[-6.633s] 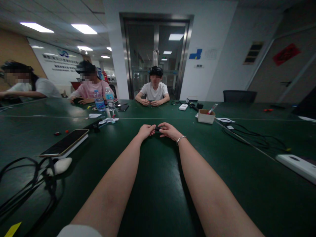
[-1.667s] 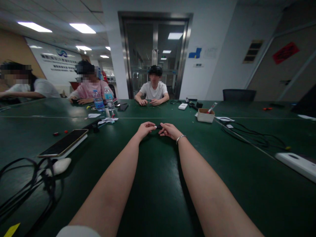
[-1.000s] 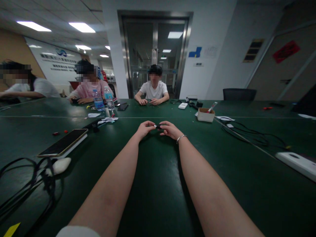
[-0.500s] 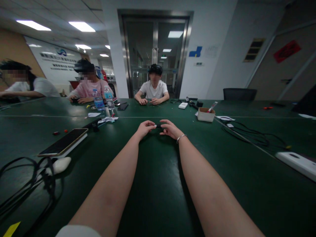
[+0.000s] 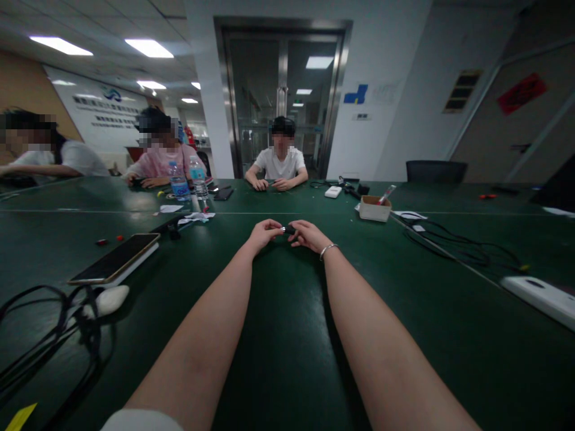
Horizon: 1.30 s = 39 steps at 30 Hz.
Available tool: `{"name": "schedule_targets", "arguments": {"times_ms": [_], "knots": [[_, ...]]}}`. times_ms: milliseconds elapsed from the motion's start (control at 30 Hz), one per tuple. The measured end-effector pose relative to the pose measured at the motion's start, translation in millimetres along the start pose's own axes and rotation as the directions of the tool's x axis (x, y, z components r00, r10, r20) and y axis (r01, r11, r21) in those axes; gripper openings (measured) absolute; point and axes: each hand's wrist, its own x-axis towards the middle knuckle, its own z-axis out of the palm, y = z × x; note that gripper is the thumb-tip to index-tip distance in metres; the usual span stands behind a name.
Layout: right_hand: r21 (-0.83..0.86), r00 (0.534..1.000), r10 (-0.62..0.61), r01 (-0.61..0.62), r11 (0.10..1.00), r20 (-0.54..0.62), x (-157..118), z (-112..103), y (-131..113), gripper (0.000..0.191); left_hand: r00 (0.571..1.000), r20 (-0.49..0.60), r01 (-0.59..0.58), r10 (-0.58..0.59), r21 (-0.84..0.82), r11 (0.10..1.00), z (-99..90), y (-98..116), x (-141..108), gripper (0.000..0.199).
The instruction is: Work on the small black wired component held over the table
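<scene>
Between my two hands, just above the green table (image 5: 287, 335), is a small black object with a silvery end (image 5: 288, 230), about the size of a USB stick; its exact kind is too small to make out. My left hand (image 5: 266, 234) pinches the silvery end between thumb and fingertips. From the other side, my right hand (image 5: 309, 236) has its thumb and index finger closed on the black end, other fingers curled loosely below. A silver bracelet (image 5: 329, 251) circles my right wrist.
To the left lie a phone on a white box (image 5: 117, 260), a white mouse-like object (image 5: 112, 299) and black cables (image 5: 49, 335). Water bottles (image 5: 197, 179) stand farther back. An open small box (image 5: 375, 209), cables (image 5: 453, 239) and a white power strip (image 5: 541, 296) are right. Co-workers sit opposite.
My right hand's thumb and fingers have drawn together onto the black end, after being spread around it. My left hand keeps its pinch in the same place.
</scene>
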Motion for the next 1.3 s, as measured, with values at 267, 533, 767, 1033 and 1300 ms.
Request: {"name": "schedule_targets", "arguments": {"times_ms": [267, 533, 767, 1033, 1300], "knots": [[0.096, 0.998, -0.005, 0.012, 0.995, -0.068, -2.8, 1.1, -3.5, 0.026, 1.0, -0.009, 0.014, -0.015, -0.03, 0.999, 1.3, 1.7, -0.7, 0.029], [0.129, 0.999, -0.047, 0.049, 0.99, -0.019, -4.2, -0.7, -3.4, 0.034, 1.0, -0.027, 0.013, -0.014, -0.029, 0.999, 0.2, -0.7, 1.0, 0.028], [0.066, 1.0, -0.003, 0.002, 0.998, 0.01, -2.9, 0.9, -2.1, 0.01, 0.999, -0.03, 0.028, -0.029, -0.039, 0.999, 1.2, 1.0, -0.1, 0.026], [0.072, 1.0, -0.012, 0.013, 0.997, -0.005, -5.0, 1.7, -2.9, 0.017, 0.998, -0.048, 0.031, -0.033, -0.041, 0.999, 0.7, 0.2, 0.8, 0.025], [0.099, 0.999, -0.025, 0.028, 0.995, -0.023, -3.4, 0.0, -0.9, 0.025, 0.998, -0.037, 0.043, -0.046, -0.056, 0.997, 1.5, 3.3, -1.4, 0.025]]}}
